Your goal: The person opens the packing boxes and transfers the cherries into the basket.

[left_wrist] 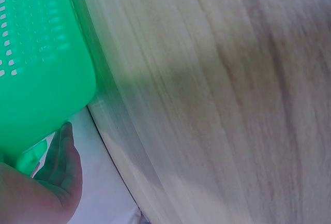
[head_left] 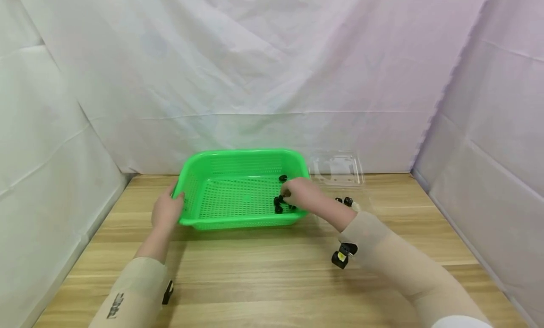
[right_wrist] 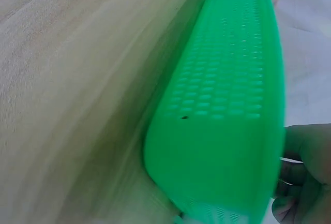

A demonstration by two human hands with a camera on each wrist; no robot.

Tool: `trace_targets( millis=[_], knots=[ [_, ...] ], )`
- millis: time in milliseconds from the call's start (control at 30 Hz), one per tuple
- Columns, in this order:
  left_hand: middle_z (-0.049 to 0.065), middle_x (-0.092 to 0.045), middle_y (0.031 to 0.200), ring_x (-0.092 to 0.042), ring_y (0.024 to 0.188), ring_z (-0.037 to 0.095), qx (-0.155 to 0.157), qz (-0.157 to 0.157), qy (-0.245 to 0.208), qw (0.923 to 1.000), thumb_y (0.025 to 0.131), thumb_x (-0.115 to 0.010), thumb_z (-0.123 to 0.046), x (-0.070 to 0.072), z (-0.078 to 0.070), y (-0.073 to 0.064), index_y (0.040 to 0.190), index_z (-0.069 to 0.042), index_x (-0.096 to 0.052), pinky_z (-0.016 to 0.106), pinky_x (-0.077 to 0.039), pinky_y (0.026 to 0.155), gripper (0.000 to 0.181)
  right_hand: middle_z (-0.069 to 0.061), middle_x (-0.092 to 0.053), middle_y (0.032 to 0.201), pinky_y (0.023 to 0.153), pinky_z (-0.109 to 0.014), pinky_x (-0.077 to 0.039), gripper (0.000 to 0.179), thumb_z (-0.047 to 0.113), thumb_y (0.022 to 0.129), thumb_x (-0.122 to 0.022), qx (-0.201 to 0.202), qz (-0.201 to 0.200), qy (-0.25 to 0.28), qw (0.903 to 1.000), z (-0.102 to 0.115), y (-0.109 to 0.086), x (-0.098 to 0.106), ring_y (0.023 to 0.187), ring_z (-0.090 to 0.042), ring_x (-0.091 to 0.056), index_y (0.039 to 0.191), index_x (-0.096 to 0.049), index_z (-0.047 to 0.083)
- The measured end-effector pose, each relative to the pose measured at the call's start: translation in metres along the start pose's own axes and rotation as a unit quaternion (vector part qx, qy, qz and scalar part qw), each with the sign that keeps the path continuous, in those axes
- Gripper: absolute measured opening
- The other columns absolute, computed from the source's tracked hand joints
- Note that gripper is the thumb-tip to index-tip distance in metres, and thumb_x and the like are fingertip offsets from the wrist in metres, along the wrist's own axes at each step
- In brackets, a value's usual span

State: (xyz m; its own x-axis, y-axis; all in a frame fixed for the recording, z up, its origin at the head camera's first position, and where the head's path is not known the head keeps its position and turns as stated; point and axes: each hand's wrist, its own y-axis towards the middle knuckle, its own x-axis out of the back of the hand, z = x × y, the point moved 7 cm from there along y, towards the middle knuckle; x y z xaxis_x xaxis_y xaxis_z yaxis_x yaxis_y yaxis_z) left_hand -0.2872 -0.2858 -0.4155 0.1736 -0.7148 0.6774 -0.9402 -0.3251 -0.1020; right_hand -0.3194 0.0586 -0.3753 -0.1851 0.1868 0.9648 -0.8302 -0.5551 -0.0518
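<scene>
A green plastic basket (head_left: 244, 222) with perforated sides and floor stands on the wooden table. My left hand (head_left: 167, 209) grips its left rim, thumb on the inner side and fingers outside. In the left wrist view, the fingers (left_wrist: 67, 157) lie along the basket's outer wall. Over the basket's right end reaches my right hand (head_left: 302, 194), its curled fingertips pinching a small black round thing (head_left: 281, 198). Several more, such as one small black piece (head_left: 283, 178), lie on the floor near that end. In the right wrist view the basket wall partly hides the right hand (right_wrist: 305, 182).
Right of the basket, a clear plastic box's lid (head_left: 340, 170) stands by the back cloth. Small black pieces (head_left: 348, 201) lie in front of it, partly behind my right forearm. White cloth (head_left: 272, 82) walls the table's back and sides.
</scene>
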Motion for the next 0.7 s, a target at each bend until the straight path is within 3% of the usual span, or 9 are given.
trace_targets(
  millis=[167,300,500,700],
  knots=[
    [0.024,-0.030,0.153,-0.050,0.110,0.041,0.004,0.001,-0.001,1.0000,0.104,-0.037,-0.026,0.001,0.002,0.000,0.157,-0.017,-0.020,0.044,-0.042,0.076,0.056,-0.003,-0.071,0.103,0.071,-0.032,-0.054,0.021,0.017,0.091,-0.070,0.007,-0.010,-0.008,0.9999,0.001,-0.010,0.017,0.091,-0.019,-0.066,0.110,-0.072,0.008],
    [0.024,-0.030,0.153,-0.051,0.107,0.040,0.001,-0.001,-0.006,1.0000,0.104,-0.038,-0.026,0.000,0.001,0.000,0.157,-0.017,-0.020,0.042,-0.041,0.073,0.056,-0.003,-0.071,0.100,0.065,-0.031,-0.052,0.018,0.016,0.090,-0.070,0.025,-0.037,-0.013,0.9989,-0.003,-0.019,0.032,0.090,-0.020,-0.066,0.107,-0.073,0.009],
    [0.025,-0.032,0.152,-0.052,0.088,0.034,-0.001,0.003,-0.005,1.0000,0.104,-0.038,-0.027,-0.007,-0.002,0.003,0.157,-0.018,-0.020,0.039,-0.040,0.067,0.057,-0.004,-0.070,0.098,0.076,-0.037,-0.053,0.018,0.014,0.089,-0.071,0.017,-0.059,-0.012,0.9980,-0.025,-0.037,0.046,0.093,-0.023,-0.065,0.106,-0.073,0.006],
    [0.025,-0.032,0.152,-0.052,0.102,0.039,0.001,0.003,-0.002,1.0000,0.104,-0.038,-0.027,-0.008,-0.004,0.003,0.157,-0.017,-0.020,0.043,-0.041,0.073,0.056,-0.002,-0.070,0.094,0.073,-0.038,-0.054,0.019,0.016,0.089,-0.070,-0.009,-0.069,-0.019,0.9974,-0.049,-0.055,0.053,0.086,-0.021,-0.066,0.105,-0.073,0.005]
  ],
)
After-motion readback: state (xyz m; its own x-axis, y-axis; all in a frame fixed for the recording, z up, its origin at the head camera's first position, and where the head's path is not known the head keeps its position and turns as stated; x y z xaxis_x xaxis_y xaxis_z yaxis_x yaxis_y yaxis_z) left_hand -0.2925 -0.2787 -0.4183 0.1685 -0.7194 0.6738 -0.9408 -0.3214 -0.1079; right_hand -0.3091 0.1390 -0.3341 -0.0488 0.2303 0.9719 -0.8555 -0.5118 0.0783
